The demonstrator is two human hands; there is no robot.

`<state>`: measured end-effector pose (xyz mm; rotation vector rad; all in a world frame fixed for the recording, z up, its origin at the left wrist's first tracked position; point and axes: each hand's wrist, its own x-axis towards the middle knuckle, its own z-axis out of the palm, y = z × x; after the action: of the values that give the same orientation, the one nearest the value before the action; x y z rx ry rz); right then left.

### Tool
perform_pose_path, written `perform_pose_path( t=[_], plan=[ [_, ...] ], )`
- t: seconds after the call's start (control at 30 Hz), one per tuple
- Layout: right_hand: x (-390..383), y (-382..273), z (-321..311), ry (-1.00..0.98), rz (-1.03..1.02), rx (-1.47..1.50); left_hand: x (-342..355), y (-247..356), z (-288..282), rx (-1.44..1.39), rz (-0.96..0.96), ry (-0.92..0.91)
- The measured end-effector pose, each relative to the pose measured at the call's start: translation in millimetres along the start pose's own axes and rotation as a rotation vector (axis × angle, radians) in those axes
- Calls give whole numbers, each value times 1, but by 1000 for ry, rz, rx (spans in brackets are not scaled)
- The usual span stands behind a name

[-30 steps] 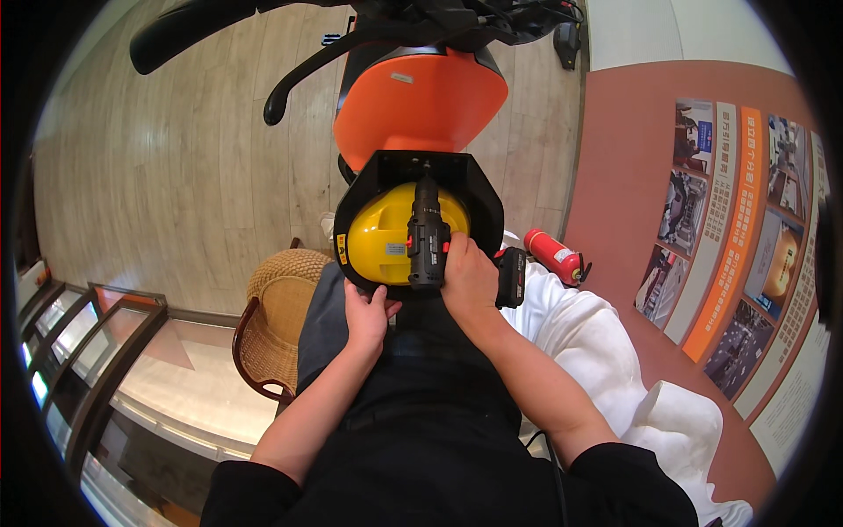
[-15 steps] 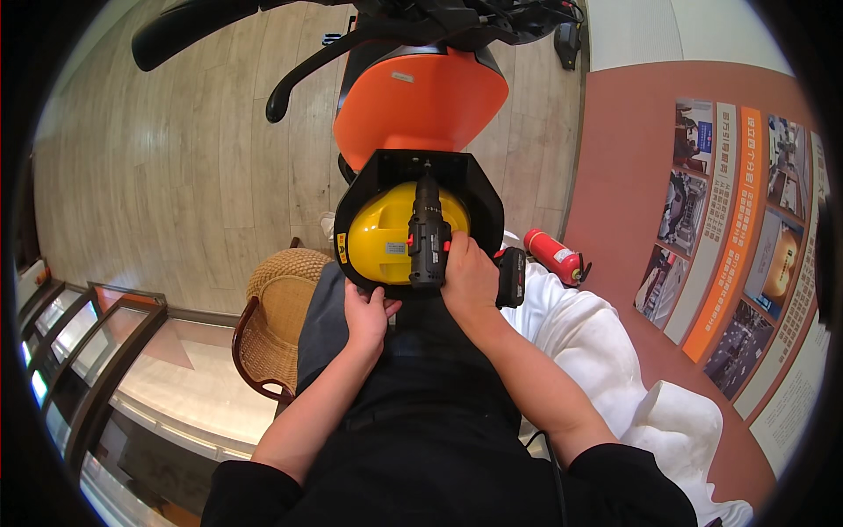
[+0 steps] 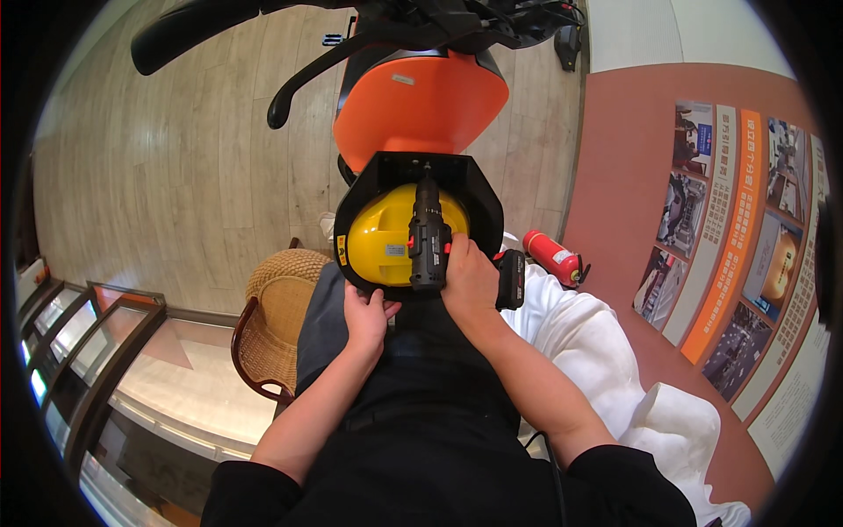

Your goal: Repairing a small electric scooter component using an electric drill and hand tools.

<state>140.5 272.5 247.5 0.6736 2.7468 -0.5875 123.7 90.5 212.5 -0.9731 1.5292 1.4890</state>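
Note:
My right hand (image 3: 470, 277) is closed around the handle of a black cordless drill (image 3: 428, 241). The drill points away from me over a yellow dome (image 3: 379, 237) that looks like a hard hat. Its tip meets, or nearly meets, a small screw on the back wall of a black holder (image 3: 457, 163) that surrounds the dome. Beyond the holder is the orange front panel (image 3: 420, 101) of a scooter-like vehicle. My left hand (image 3: 367, 318) grips the holder's near lower rim, thumb on top; the other fingers are partly hidden beneath.
Black handlebars (image 3: 457, 26) with a lever cross the top. A wicker chair (image 3: 279, 325) stands at left, near a glass-paned cabinet (image 3: 105, 351). To the right lie a red fire extinguisher (image 3: 555, 255) and white cloth (image 3: 580, 334), beside a printed wall panel (image 3: 615, 176).
Almost nothing differs. The holder, the drill and both hands sit a touch lower in the picture, with the grips unchanged.

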Motion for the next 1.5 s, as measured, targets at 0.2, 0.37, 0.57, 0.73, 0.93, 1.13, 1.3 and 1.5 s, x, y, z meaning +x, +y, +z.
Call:
perform_pose_path(
  t=[0.2, 0.37, 0.57, 0.73, 0.93, 1.13, 1.3, 1.5],
  plan=[
    [0, -2, -1, -32, 28, 5, -4, 5, 2, -18, -7, -3],
    [0, -3, -2, -42, 41, 11, -5, 8, 3, -39, -23, 1],
    [1, -3, -6, -20, 49, 33, -7, 8, 3, -43, -29, -3],
    [2, -4, -10, -23, 24, 24, 24, -6, -17, -185, -307, -253],
    [2, 5, -8, -11, -34, -16, 31, -18, -2, -254, -280, -370],
    [4, 5, -9, -10, -44, -68, 34, -21, -4, -298, -279, -412],
    [6, 4, -11, -38, -34, -93, 31, -17, -2, -315, -281, -408],
    [6, 1, -13, -56, -24, -82, 32, -20, -3, -326, -273, -420]
  ],
)
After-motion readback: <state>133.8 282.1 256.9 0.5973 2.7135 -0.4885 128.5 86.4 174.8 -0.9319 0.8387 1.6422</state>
